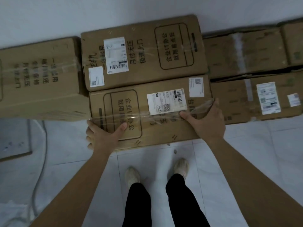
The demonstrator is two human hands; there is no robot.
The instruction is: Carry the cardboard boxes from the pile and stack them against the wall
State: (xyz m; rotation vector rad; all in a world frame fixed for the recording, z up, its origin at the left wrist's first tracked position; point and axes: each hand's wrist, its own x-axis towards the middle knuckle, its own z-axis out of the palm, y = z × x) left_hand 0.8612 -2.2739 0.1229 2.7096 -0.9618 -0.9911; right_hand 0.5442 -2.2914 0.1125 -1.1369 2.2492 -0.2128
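Directly ahead, the near box lies lengthwise at the front of a row of cardboard boxes set along the white wall. The left hand grips its near left corner, thumb flat on top and fingers curled round the end. The right hand grips the right end, thumb on top beside the shipping label and fingers hooked over the far right edge. The box's far long edge touches the back box, which stands against the wall. Its left end sits just beside the left box, and its right end is close to the right boxes, so both short sides are hemmed in. The near long edge juts over bare tiled floor, which stays open behind it and to the right. Both shoes stand just short of that edge. To the left, a grey cable trails across the tiles past a flat panel lying on the floor.
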